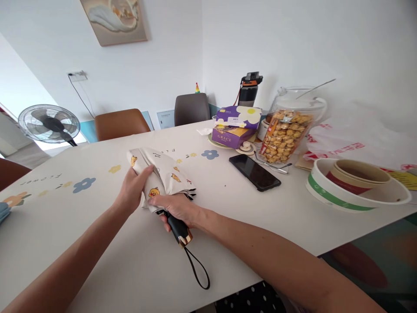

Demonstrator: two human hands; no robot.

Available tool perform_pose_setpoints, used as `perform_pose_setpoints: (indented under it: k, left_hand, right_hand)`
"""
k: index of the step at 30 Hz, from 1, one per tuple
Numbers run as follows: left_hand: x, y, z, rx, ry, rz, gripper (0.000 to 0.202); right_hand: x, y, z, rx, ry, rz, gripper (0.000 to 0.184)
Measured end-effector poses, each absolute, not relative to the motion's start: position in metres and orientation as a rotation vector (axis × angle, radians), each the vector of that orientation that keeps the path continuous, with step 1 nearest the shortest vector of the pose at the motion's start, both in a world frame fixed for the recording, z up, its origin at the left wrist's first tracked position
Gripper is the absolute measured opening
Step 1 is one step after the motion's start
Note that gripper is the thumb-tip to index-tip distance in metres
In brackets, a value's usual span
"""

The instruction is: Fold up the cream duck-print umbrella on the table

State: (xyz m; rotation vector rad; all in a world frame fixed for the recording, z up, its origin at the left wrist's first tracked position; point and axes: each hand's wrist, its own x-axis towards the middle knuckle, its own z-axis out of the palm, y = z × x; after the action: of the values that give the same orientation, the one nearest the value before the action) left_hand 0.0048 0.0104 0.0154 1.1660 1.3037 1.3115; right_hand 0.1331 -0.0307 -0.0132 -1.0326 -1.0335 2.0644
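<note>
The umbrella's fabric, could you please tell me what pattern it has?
Cream umbrella fabric with small yellow duck prints, seen in the head view.

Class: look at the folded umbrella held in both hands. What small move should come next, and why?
Probably the left hand should wrap the loose canopy tighter round the umbrella: its folds bulge unevenly, while the right hand steadies the handle end.

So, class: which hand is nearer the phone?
Right. The right hand grips the umbrella at its handle, toward the phone; the left hand holds the canopy, farther away.
</note>
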Motion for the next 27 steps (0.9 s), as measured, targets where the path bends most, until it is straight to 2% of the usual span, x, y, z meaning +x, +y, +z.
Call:
perform_pose_setpoints:
  k: [5, 10, 15, 21, 27]
  left_hand:
    - [-0.001, 0.015, 0.018, 0.884, 1.192, 1.296, 0.038]
    - [0.002, 0.014, 0.016, 0.835, 1.079, 1.285, 0.037]
    - [0.003, 0.016, 0.010, 0.808, 1.152, 1.278, 0.039]
    - [0.001, 0.019, 0.006, 0.789, 1.261, 1.407, 0.039]
    - [0.001, 0.014, 0.013, 0.854, 1.189, 1.390, 0.039]
  right_hand:
    - [0.134, -0.034, -0.013, -1.009, -1.132, 2.166, 0.034]
    - [0.136, -0.033, -0.010, -0.957, -1.140, 2.129, 0.034]
    - [0.132, -0.034, -0.012, -1.018, -1.138, 2.135, 0.036]
    - [0.132, -0.028, -0.023, -1.139, -1.200, 1.977, 0.044]
    - [0.135, -0.029, -0.017, -0.951, -1.110, 2.127, 0.042]
